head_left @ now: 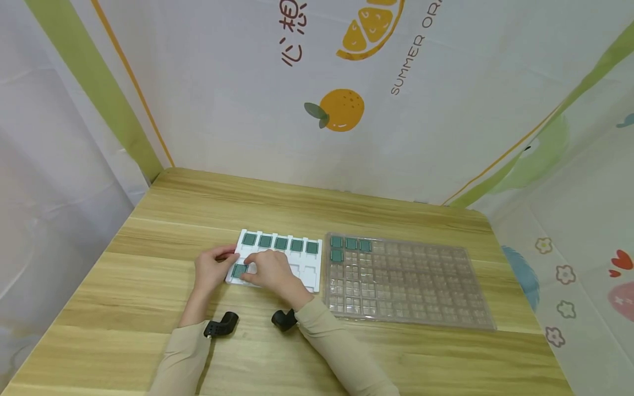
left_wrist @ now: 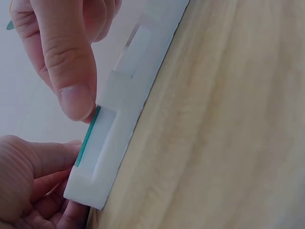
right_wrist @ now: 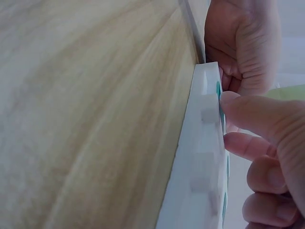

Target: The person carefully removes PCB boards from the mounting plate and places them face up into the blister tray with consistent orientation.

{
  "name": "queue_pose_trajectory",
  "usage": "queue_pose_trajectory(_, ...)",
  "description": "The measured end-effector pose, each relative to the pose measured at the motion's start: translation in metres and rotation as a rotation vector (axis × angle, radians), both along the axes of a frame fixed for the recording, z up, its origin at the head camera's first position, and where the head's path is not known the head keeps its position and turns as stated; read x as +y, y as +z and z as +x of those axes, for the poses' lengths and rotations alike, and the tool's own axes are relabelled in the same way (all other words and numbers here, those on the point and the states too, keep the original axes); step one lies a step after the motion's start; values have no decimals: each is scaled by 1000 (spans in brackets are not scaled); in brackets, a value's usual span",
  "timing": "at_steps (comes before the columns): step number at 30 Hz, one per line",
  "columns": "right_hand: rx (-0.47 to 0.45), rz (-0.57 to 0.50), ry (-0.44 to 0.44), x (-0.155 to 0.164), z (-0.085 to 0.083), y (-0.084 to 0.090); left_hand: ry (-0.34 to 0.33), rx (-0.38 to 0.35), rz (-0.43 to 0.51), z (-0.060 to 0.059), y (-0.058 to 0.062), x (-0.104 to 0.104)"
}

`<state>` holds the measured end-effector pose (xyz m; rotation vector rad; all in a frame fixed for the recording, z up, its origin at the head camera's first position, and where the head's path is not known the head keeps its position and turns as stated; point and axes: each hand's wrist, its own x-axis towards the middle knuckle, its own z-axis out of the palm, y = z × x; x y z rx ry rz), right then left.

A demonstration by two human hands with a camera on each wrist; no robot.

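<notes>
Fingers (head_left: 255, 257) of right hand (head_left: 273, 270) pinch green chip (head_left: 240, 270); left hand (head_left: 211, 269) grips white tray (head_left: 296, 259) on wood-grain table (head_left: 262, 357); fruit-printed curtain (head_left: 238, 110) behind

The white tray (head_left: 302, 258) looked to me like smooth, matt plastic, the clear tray (head_left: 416, 280) like glossy plastic; my counter (head_left: 436, 357) showed smooth wood grain, my sleeves (head_left: 342, 346) and the curtain (head_left: 247, 121) creased cloth.

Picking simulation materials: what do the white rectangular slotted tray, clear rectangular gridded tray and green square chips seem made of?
White rectangular slotted tray: probably moulded plastic, matte; opaque, evenly coloured, with shaped pockets.
Clear rectangular gridded tray: likely plastic, glossy; see-through with bright glints.
Green square chips: perhaps circuit-board laminate; thin, flat, with green edges; finish unclear.
</notes>
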<state>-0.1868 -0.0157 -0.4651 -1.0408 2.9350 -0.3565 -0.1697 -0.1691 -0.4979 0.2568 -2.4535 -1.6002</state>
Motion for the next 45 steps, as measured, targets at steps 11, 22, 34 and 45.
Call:
queue_pose_trajectory(11,7,28,-31,-4,1,-1,0,10,12,1,1,0)
queue_pose_trajectory(22,-4,19,-42,-9,1,-2,6,-7,8,1,1,0)
queue_pose_trajectory(34,-41,5,-11,-9,0,4,-1,14,10,1,1,0)
queue_pose_trajectory(45,-49,26,5,2,-2,12,-5,50,39,1,-2,0)
